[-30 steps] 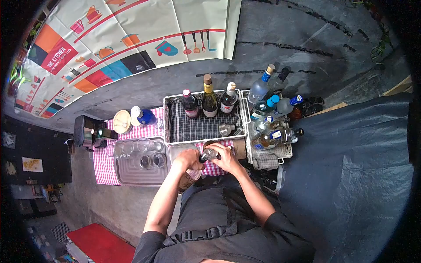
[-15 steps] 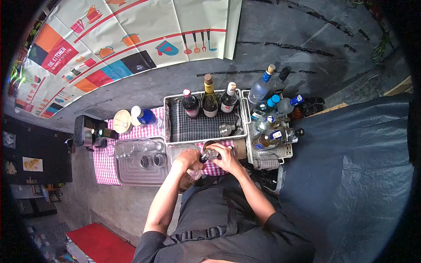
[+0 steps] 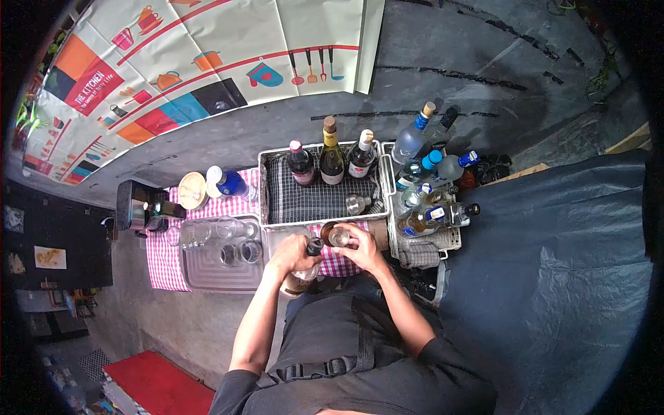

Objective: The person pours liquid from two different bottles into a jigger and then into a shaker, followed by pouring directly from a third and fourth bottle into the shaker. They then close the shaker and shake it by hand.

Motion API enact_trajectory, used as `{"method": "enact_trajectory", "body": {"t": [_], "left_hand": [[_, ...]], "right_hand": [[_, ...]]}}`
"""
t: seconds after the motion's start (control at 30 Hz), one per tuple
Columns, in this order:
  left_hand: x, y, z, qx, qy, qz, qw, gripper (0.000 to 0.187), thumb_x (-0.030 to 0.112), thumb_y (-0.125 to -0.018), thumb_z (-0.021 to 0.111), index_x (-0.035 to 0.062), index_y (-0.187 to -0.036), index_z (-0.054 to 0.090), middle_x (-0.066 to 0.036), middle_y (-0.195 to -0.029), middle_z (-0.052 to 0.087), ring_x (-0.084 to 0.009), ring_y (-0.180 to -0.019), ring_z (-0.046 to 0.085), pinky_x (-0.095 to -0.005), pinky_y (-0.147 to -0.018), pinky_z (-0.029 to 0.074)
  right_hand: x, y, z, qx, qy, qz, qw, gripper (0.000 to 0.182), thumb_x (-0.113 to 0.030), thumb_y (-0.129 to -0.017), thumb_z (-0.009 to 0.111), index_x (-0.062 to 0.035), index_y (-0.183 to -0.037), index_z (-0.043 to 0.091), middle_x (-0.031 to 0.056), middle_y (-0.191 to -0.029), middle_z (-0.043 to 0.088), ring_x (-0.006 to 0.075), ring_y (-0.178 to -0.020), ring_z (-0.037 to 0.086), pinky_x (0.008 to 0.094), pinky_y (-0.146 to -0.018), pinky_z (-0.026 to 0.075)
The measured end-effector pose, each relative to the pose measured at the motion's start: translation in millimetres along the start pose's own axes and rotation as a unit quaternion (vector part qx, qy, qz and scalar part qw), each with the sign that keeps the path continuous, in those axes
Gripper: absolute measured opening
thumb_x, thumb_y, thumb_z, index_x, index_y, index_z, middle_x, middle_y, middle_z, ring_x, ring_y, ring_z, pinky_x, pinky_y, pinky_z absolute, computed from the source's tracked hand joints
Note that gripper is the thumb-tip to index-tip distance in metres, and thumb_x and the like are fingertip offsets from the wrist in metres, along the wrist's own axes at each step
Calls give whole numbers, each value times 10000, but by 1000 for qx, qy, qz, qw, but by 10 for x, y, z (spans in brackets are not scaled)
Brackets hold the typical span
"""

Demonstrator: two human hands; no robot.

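Note:
My left hand (image 3: 293, 256) is closed round the neck of a clear bottle (image 3: 301, 279) with a label. Its dark mouth points up and to the right, towards my other hand. Between the thumb and fingers of my right hand (image 3: 361, 250) is a small clear glass (image 3: 339, 237). The bottle's mouth and the glass are close but apart. A round brown object, partly hidden, lies just behind the glass. What the glass contains is too small to tell.
Ahead is a white-rimmed basket (image 3: 315, 223) with several bottles and a metal shaker top (image 3: 355, 203). On the left, a tray (image 3: 207, 280) carries several glasses. Another crate (image 3: 453, 242) of bottles stands right. Further left are a blue bottle (image 3: 234, 185) and a dark appliance (image 3: 133, 207).
The bottle's mouth has moved left and up, away from the glass. My right hand has turned the glass more upright, so its round opening shows.

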State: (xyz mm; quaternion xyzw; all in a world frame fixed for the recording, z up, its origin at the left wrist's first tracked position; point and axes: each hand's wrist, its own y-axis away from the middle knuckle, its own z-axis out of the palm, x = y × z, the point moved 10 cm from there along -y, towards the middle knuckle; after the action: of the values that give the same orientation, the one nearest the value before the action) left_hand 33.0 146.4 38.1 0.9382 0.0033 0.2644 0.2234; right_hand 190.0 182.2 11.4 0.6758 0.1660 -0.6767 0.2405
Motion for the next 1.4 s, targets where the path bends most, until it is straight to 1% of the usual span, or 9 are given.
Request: {"method": "enact_trajectory", "body": {"t": [0.1,0.17,0.2,0.43,0.6,0.7,0.77,0.97,1.4], "left_hand": [[-120,32,34,29,42,7,999,428,369,-702,817,-42,-751,708,-273,-770,685,-408,-803,708,-459,-749,566],[-223,56,96,46,55,13,997,419,357,-703,815,-46,-736,703,-272,-751,679,-409,-788,706,-457,-740,564],[-238,84,90,52,59,9,997,407,349,-703,811,-42,-733,704,-273,-748,677,-407,-781,706,-458,-734,563],[-180,199,2,57,90,9,994,391,322,-696,802,-52,-732,694,-282,-728,657,-413,-757,696,-466,-713,550],[-268,163,65,52,81,-4,995,392,321,-695,800,-54,-737,693,-288,-741,656,-415,-769,695,-467,-714,548],[-191,136,24,36,52,-10,998,397,331,-694,803,-49,-749,700,-285,-758,667,-413,-793,699,-470,-736,552],[-133,114,13,22,31,-12,999,401,338,-694,804,-45,-759,705,-284,-768,674,-411,-807,702,-473,-751,555],[8,15,12,-30,16,-28,999,408,361,-702,804,-25,-807,722,-282,-804,689,-403,-848,709,-475,-796,556],[60,-127,100,-106,-70,-21,992,412,387,-713,793,14,-882,743,-265,-897,714,-376,-911,721,-457,-831,578]], "right_hand": [[-123,-29,-107,21,59,-23,998,557,-29,-793,785,-29,-1317,597,124,-1271,630,259,-1151,642,383,-924,562],[-209,-38,-139,32,278,-58,958,580,-54,-777,791,-29,-1323,596,154,-1285,610,343,-1124,641,403,-955,536],[-159,-49,-134,31,281,-41,958,593,-69,-766,790,-28,-1325,597,168,-1283,589,388,-1131,604,414,-1005,494],[-137,-105,83,-9,385,-73,920,612,-17,-740,778,-17,-1326,603,149,-1169,567,339,-1128,546,434,-999,468],[-201,-112,122,-14,398,-74,914,628,2,-719,781,-23,-1323,609,144,-1143,566,340,-1098,547,433,-979,474],[-308,-105,89,3,357,-87,930,617,8,-715,775,-16,-1309,607,152,-1178,584,350,-1124,569,427,-993,480],[-297,-112,69,5,240,-81,967,560,-25,-726,751,-26,-1272,629,155,-1232,624,328,-1168,612,400,-1002,496],[-329,-110,168,-31,179,-88,979,516,41,-736,685,-8,-1245,612,166,-1238,636,337,-1181,621,389,-1014,499],[-373,-84,160,-36,171,-88,981,518,79,-712,650,-2,-1223,626,164,-1223,646,326,-1165,632,383,-1003,506]]}}
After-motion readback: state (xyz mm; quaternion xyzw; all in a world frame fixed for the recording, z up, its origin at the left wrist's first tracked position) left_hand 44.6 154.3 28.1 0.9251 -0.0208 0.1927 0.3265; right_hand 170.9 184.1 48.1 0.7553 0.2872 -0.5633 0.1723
